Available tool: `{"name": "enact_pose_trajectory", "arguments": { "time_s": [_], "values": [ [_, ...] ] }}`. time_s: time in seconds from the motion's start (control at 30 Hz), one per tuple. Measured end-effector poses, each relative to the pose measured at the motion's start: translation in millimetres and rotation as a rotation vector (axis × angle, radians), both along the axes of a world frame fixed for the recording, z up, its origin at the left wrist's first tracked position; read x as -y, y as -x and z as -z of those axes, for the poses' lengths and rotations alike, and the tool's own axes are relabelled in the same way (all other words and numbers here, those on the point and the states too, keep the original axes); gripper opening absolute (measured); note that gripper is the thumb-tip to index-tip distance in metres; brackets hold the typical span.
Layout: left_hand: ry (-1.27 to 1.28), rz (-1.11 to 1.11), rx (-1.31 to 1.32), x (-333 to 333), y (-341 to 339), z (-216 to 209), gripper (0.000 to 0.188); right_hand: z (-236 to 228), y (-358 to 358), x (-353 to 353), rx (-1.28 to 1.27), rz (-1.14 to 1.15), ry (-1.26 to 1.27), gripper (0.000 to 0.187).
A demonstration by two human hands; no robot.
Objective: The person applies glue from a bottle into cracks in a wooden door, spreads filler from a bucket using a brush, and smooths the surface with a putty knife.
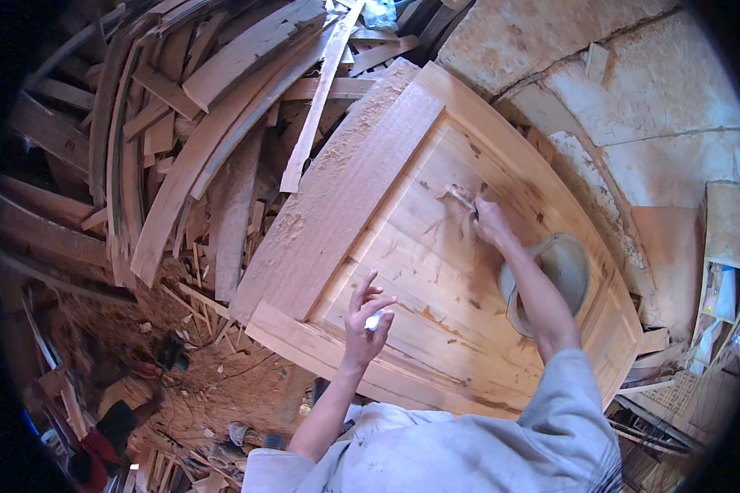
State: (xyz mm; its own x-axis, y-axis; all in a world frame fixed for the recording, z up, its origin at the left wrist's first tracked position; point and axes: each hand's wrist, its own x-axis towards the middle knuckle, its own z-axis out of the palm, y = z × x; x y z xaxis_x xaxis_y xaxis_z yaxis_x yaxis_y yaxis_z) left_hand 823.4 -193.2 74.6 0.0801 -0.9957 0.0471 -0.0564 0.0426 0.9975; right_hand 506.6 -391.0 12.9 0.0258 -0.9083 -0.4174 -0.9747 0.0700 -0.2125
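Observation:
A large panelled wooden door [436, 246] lies flat in front of me, marked with brown patches and smears. My right hand [489, 222] is closed round a small slim tool [462, 197], whose pale tip touches or nearly touches the panel; whether it is a scraper or a brush is unclear. Over the near left part of the door is my left hand [363, 329], raised, its fingers partly bent around a small bright white object [374, 320]. A grey round bucket [580, 267] stands on the door, partly hidden behind my right forearm.
Wood offcuts and curved planks [222, 156] are heaped at the far left. Brown dirt and shavings cover the floor [222, 394] at the lower left. Large pale slabs [633, 99] lie beyond the door on the right. A wooden rack [719, 287] stands at the right edge.

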Motion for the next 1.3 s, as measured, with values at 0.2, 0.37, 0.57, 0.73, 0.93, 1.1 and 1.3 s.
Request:
{"name": "enact_pose_trajectory", "arguments": {
  "time_s": [0.2, 0.37, 0.57, 0.73, 0.93, 1.1, 1.3],
  "values": [
    [-0.003, -0.016, -0.022, -5, -3, 1, 0.021, 7, -4, 4, 0.158, -0.028, 0.086, 0.005],
    [-0.003, -0.008, -0.015, -9, -7, 1, 0.021, 14, -7, 1, 0.022, -0.134, 0.14, 0.003],
    [0.011, -0.003, 0.006, -9, -8, 9, 0.021, -19, -55, 51, 0.432, -0.218, 0.161, 0.009],
    [-0.038, -0.028, 0.041, -7, -5, 19, 0.022, -129, -193, 112, 0.714, -0.076, -0.085, 0.028],
    [-0.041, -0.003, 0.005, 16, 18, 25, 0.017, -97, -124, 116, 0.375, -0.138, 0.19, 0.052],
    [0.0, 0.16, 0.039, 60, 59, 45, 0.019, -40, 36, 39, 0.134, 0.021, 0.234, 0.045],
    [0.012, 0.291, 0.074, 130, 118, 79, 0.032, -45, 51, 18, -0.452, 0.152, -0.196, 0.045]
  ]
}}
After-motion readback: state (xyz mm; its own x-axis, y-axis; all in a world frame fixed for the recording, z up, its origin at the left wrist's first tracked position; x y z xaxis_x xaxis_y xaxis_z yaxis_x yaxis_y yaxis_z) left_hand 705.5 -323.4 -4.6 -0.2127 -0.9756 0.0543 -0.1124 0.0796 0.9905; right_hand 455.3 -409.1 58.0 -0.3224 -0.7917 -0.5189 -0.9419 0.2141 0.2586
